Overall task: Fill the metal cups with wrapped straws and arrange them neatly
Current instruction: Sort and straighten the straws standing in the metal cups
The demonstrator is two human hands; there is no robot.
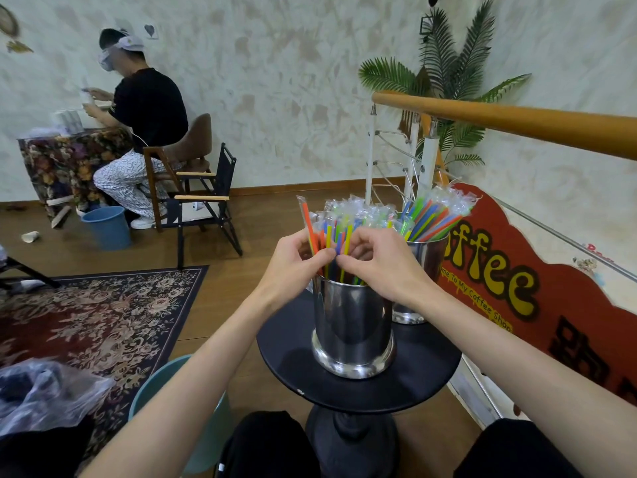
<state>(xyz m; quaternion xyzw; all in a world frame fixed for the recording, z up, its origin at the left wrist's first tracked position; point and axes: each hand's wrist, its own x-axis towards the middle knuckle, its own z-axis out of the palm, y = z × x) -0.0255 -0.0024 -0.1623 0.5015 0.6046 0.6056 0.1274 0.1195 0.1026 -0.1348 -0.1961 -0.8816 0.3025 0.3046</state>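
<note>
Two shiny metal cups stand on a small round black table (pixel 282 353). The near cup (pixel 351 326) holds many coloured wrapped straws (pixel 348 219) standing upright. Both hands are at its mouth among the straws. My left hand (pixel 293 263) has its fingers curled round straws on the left side, and my right hand (pixel 382 260) pinches straws on the right; the fingertips of the two hands nearly touch. Behind on the right, the far cup (pixel 424 267) is packed with wrapped straws (pixel 437 212) that lean to the right.
A teal bin (pixel 172 384) and a clear plastic bag (pixel 44 388) sit at my lower left, beside a patterned rug (pixel 103 312). On the right are a red coffee sign (pixel 517 288) and a wooden handrail (pixel 517 122). A person (pixel 144 108) works at a far table; a folding chair (pixel 203 205) and blue bucket (pixel 107 225) stand nearby.
</note>
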